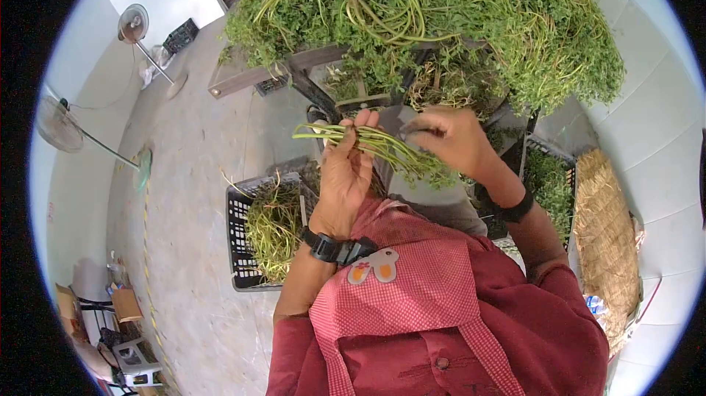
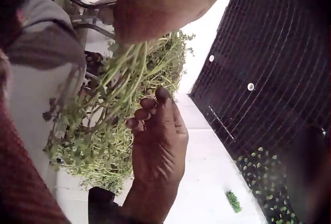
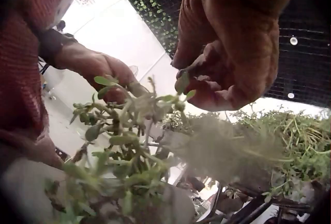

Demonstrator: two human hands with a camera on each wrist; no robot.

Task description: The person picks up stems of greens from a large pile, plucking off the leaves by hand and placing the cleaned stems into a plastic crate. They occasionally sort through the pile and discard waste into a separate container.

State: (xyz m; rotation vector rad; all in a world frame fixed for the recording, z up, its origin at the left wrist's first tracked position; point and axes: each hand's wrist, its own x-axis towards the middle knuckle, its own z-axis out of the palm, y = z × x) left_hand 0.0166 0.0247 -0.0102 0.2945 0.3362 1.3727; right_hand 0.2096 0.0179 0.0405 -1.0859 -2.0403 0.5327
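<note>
A bunch of green stems point(image 1: 382, 147) lies across my left hand point(image 1: 346, 179), which grips it by the bare stems with the thumb on top. Its leafy ends point toward my right hand point(image 1: 460, 144). In the right wrist view, the curled fingers of my right hand point(image 3: 232, 53) pinch what looks like a small leaf point(image 3: 182, 82), just above the bunch's leaves point(image 3: 124, 141). From the left wrist, the right hand point(image 2: 160, 149) shows darkened fingertips beside the stems point(image 2: 132, 71), and the left hand point(image 2: 165, 6) covers their upper ends.
A large heap of greens point(image 1: 441, 6) covers the table point(image 1: 250, 80) ahead. On the floor at left stands a black crate point(image 1: 239, 241) of stems; another crate point(image 1: 570, 175) of greens is at right, near a straw bundle point(image 1: 607, 234). Fans point(image 1: 134, 25) stand far left.
</note>
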